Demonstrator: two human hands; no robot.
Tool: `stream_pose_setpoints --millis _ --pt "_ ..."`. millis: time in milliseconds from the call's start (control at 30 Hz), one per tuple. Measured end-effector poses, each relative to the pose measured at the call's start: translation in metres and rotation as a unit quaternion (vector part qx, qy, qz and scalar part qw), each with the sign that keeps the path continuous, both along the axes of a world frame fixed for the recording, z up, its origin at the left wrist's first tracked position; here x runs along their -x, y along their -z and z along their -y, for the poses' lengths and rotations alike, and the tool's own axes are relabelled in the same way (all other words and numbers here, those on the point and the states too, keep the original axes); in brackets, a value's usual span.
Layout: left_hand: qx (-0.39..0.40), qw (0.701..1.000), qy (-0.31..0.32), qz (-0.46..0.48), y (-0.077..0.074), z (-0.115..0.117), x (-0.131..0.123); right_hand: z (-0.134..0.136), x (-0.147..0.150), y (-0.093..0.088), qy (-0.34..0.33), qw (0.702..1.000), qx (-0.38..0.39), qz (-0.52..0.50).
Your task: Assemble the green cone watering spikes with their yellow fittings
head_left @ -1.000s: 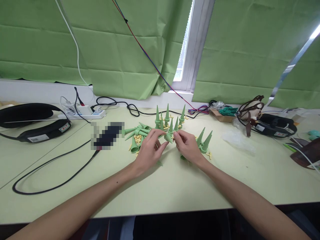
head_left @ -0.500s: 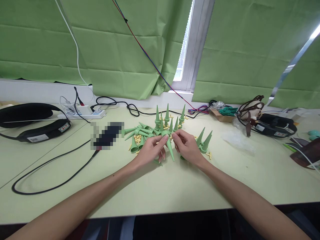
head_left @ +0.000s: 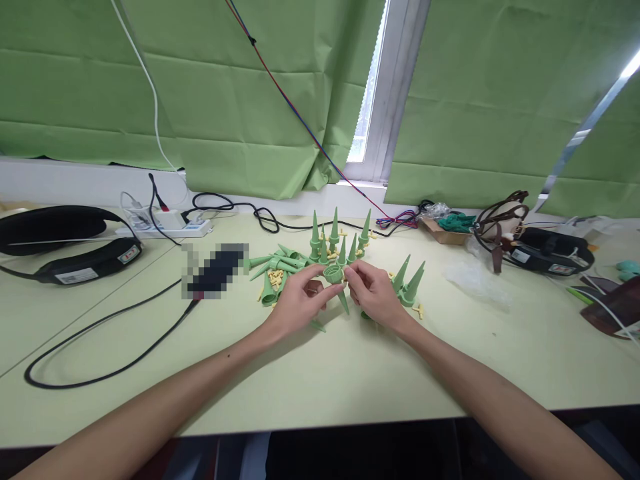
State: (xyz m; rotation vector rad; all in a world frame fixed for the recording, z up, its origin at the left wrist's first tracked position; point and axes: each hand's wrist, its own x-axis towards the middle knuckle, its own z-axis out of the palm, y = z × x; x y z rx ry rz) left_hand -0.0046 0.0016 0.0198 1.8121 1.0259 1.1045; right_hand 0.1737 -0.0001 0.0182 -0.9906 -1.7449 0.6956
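My left hand (head_left: 303,299) is closed on a green plastic watering spike (head_left: 333,274), thumb and forefinger around its collar. Its round open end faces up toward me, and its pointed tip slants down to the right. Against the right side of that collar, my right hand (head_left: 371,292) is pinched closed; its fingertips hide whatever lies between them. Behind the hands, several green spikes (head_left: 333,230) stand point up, with small yellow valve pieces (head_left: 360,252) around them. More green spikes (head_left: 269,291) lie heaped to the left over yellow pieces (head_left: 275,279).
Two spikes (head_left: 411,285) stand to the right, beside a yellow valve (head_left: 419,311). A pixelated dark device (head_left: 215,270) with a black cable lies left. A power strip (head_left: 175,229), headset (head_left: 90,267), clear plastic bag (head_left: 475,283) and cardboard box (head_left: 443,231) are farther out.
The held spike has tipped so its open end now shows toward me. My left thumb has slid down from the collar's top to its lower side; my right hand stays nearly in place.
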Motion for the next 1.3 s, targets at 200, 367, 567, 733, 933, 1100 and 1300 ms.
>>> stream_pose_setpoints --millis 200,367,567,733,933,1100,1300 --pt "-0.159 0.986 -0.017 -0.040 0.0019 -0.0002 0.0000 0.0006 -0.0004 -0.0011 0.007 0.999 -0.021 0.027" --pt "-0.247 0.967 -0.008 -0.067 0.0046 0.0009 0.0009 -0.0004 0.0000 -0.0007 0.016 0.999 -0.035 0.039" --pt "-0.225 0.969 -0.028 -0.096 0.0035 0.0013 0.0000 -0.0010 0.0010 0.0004 0.023 0.999 -0.028 0.020" --pt "-0.121 0.990 -0.048 -0.060 0.0019 -0.0005 -0.0008 -0.0020 0.0011 0.0032 0.022 1.000 -0.014 -0.011" --pt "0.051 0.999 0.016 -0.004 0.0018 -0.0041 -0.0010 -0.0028 0.0010 0.0044 0.008 0.999 -0.002 -0.046" --pt "0.168 0.978 0.086 0.086 0.0003 -0.0069 -0.0024 -0.0013 0.0013 0.0035 -0.014 0.999 0.003 -0.034" --pt "0.178 0.972 0.118 0.094 -0.0033 -0.0034 -0.0010 0.0003 0.0005 0.0004 -0.026 1.000 0.008 -0.010"
